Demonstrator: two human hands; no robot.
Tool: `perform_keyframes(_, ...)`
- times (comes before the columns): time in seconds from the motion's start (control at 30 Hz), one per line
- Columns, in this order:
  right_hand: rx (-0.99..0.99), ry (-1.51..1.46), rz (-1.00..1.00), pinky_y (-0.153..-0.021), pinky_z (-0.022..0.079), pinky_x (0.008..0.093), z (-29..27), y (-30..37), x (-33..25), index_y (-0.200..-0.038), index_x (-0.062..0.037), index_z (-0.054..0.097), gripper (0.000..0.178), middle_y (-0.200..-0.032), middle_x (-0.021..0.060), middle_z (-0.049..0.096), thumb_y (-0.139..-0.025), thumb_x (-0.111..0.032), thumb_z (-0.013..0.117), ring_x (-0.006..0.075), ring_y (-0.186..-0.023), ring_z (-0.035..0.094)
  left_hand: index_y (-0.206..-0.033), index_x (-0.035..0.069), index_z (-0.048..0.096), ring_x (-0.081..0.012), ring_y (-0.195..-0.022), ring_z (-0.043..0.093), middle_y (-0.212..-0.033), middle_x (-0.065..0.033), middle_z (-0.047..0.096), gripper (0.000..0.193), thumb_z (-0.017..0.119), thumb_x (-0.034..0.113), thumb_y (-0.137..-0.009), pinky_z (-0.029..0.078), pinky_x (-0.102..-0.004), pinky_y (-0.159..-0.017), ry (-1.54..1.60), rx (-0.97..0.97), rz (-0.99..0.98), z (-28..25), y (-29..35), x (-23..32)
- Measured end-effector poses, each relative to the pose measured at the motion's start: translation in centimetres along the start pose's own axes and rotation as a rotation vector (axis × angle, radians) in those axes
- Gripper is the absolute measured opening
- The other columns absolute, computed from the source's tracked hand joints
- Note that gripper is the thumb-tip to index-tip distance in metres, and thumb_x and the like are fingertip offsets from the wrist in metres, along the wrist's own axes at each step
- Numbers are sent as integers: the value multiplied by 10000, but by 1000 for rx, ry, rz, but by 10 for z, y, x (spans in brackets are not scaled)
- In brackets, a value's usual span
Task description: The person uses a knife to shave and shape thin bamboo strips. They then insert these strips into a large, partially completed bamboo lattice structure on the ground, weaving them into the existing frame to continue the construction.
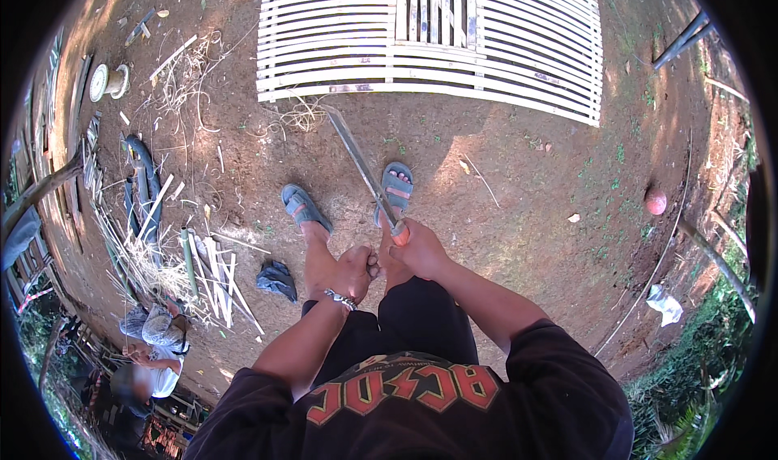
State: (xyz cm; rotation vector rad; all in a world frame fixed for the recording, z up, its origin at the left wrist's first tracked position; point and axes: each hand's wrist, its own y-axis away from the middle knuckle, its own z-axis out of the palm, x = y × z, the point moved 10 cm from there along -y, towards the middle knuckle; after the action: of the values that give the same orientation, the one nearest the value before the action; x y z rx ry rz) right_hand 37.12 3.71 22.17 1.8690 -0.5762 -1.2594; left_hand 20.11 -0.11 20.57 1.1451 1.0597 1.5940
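My right hand (421, 251) is wrapped round the reddish-brown handle of a machete (361, 158). Its long grey blade points away from me and slightly left, with the tip over the dirt short of the slatted panel. Beside it, on the left, my left hand (353, 273) is curled into a fist in front of my thighs, with nothing showing from it. A patterned band circles that wrist. Under the hands, my feet stand apart in grey sandals (306, 205). Ahead lies a large panel of pale bamboo slats (324, 64), with a framed section of upright slats in its middle.
Split bamboo strips (220, 278) and shavings are heaped at the left, near a dark plastic bag (277, 280). A cream spool (109, 82) stands farther off. Another person (154, 363) sits at the lower left. On the right are a pink ball (655, 201) and a wooden pole (717, 265).
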Motion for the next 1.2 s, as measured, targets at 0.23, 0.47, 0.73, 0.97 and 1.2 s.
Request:
perform_keyframes(0.23, -36, -34, 12, -876, 537, 467, 7, 0, -1, -1301, -6, 538, 622, -1038, 264, 691, -763, -213, 771, 429, -1009, 686, -927, 23, 586, -166, -674, 575, -820, -51, 562, 327, 502, 309, -1062, 561, -320, -706, -190, 59, 44, 4, 10, 22)
perform_keyframes(0.47, -13, -34, 4, -851, 545, 408, 2, 6, -8, -1231, 8, 601, 544, -1004, 178, 716, -766, -203, 789, 338, -938, 711, -969, -5, 632, -170, -777, 669, -953, -93, 711, 251, 596, 231, -1047, 556, -305, -725, -95, -126, 71, 12, 1, 14)
perform_keyframes(0.73, -74, -196, -26, -811, 558, 414, 9, 5, -5, -1343, -15, 522, 659, -950, 153, 740, -771, -201, 790, 338, -914, 736, -1000, 4, 674, -101, -750, 672, -794, -46, 697, 287, 658, 290, -1013, 492, -268, -656, -727, -105, 150, 8, -2, 20)
perform_keyframes(0.97, -94, -141, -23, -853, 546, 431, 15, 2, 3, -1367, -9, 490, 720, -1047, 224, 709, -768, -250, 810, 386, -987, 712, -1040, 6, 652, -295, -767, 697, -821, -186, 684, 300, 632, 303, -1007, 514, -375, -699, -1063, -79, 366, 23, 17, 39)
perform_keyframes(1.2, 9, -32, -55, -784, 551, 379, 8, 1, -4, -1161, 29, 593, 607, -928, 162, 703, -772, -347, 867, 258, -855, 718, -1044, 44, 672, -390, -817, 677, -869, -200, 686, 220, 644, 252, -978, 520, -434, -729, -1061, -153, 503, 34, 23, 43)
